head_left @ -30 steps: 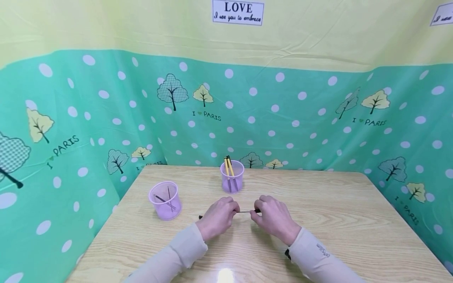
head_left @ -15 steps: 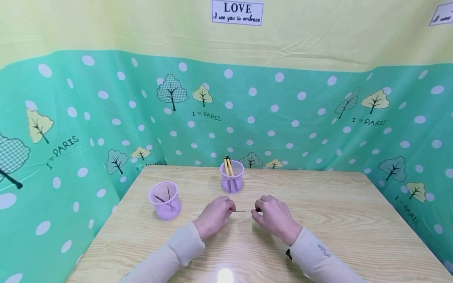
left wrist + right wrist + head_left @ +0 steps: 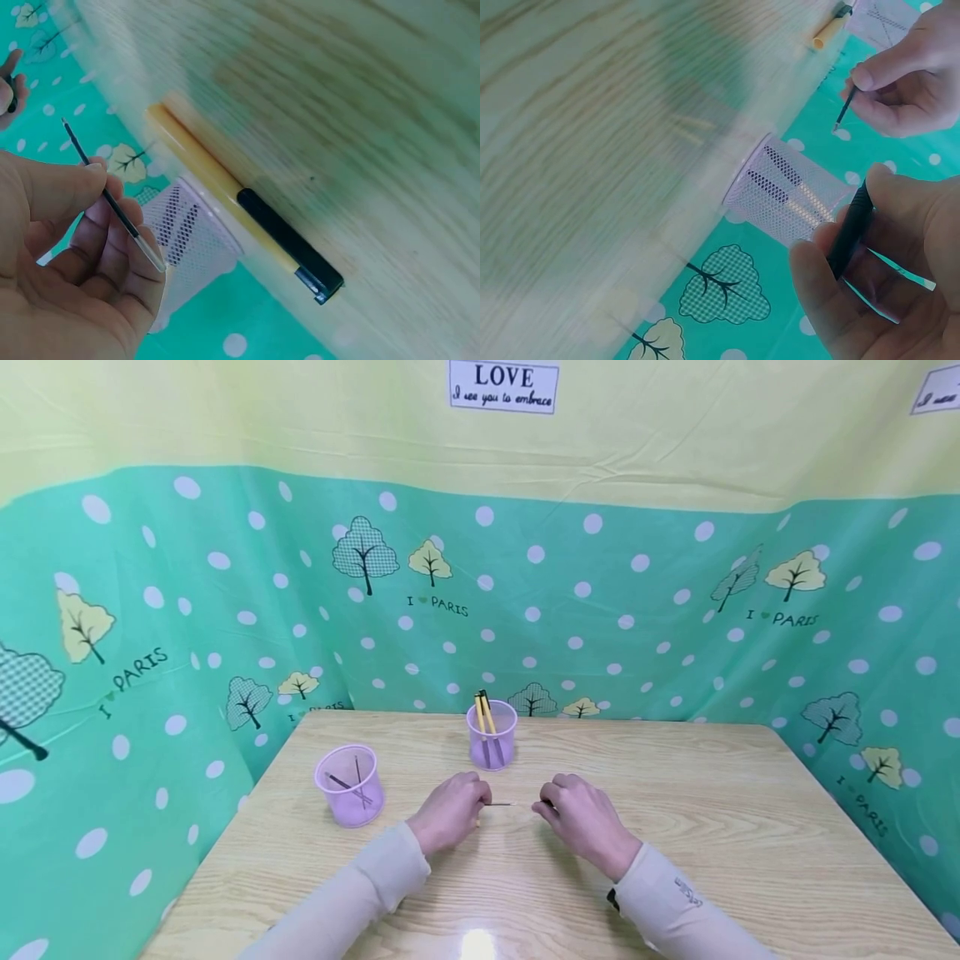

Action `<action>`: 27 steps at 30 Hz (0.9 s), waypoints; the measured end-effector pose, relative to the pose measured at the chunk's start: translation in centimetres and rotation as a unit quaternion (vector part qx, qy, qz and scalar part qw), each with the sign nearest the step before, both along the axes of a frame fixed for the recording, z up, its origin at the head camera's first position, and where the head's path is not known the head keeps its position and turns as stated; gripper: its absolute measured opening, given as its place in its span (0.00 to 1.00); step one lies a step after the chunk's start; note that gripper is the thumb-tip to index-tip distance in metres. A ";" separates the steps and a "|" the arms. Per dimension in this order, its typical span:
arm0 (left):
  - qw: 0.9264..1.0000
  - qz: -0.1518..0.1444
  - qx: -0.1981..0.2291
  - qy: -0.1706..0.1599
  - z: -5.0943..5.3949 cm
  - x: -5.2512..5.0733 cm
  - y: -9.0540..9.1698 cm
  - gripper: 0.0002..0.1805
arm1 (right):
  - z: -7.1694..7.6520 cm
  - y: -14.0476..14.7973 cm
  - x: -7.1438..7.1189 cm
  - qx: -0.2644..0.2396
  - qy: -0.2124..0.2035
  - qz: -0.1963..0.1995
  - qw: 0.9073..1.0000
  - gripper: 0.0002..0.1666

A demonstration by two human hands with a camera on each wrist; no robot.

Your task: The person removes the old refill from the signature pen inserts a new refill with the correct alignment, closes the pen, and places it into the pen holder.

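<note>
My left hand (image 3: 450, 814) pinches a thin dark pen refill (image 3: 124, 217) between thumb and forefinger, its bare tip pointing right. Just below that hand lies a yellow pen barrel (image 3: 191, 161) with a black clip; the left wrist view shows it on the table, while the head view shows only its end. My right hand (image 3: 583, 818) holds a short black ribbed pen grip (image 3: 853, 229) between thumb and fingers. A gap separates the refill's tip from the right hand in the head view.
Behind the hands stands a purple mesh cup (image 3: 502, 760) with yellow-and-black pens (image 3: 486, 714) in it. Another purple mesh cup (image 3: 351, 814), at the left, holds thin dark refills (image 3: 341, 782). A patterned curtain (image 3: 570, 610) borders the wooden table (image 3: 712, 810).
The left hand has moved left with the refill, whose tip has come away from the right hand's black grip. The yellow barrel's end now shows below the left hand. The right hand has barely moved.
</note>
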State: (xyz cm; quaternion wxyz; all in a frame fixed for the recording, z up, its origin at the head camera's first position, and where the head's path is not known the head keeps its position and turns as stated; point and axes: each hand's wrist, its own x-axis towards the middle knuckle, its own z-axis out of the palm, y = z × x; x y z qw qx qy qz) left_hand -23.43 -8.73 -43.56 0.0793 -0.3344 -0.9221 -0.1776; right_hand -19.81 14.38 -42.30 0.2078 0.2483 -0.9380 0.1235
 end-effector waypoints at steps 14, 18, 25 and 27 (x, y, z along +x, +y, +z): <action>0.999 0.007 -0.010 -0.046 -0.8 -1.3 -0.2 0.10 | -0.3 0.2 -0.1 -0.001 0.021 0.016 1.000 0.04; 0.999 0.005 -0.010 -0.052 -0.8 -1.6 -0.2 0.10 | -0.4 0.2 -0.1 0.001 0.021 0.021 1.000 0.04; 0.998 0.004 -0.033 -0.062 -0.8 -1.9 0.0 0.11 | -0.5 0.2 -0.1 0.001 0.022 0.020 1.000 0.04; 0.997 0.002 -0.037 -0.063 -0.8 -1.9 0.0 0.11 | -0.5 0.2 -0.1 0.002 0.021 0.019 1.000 0.05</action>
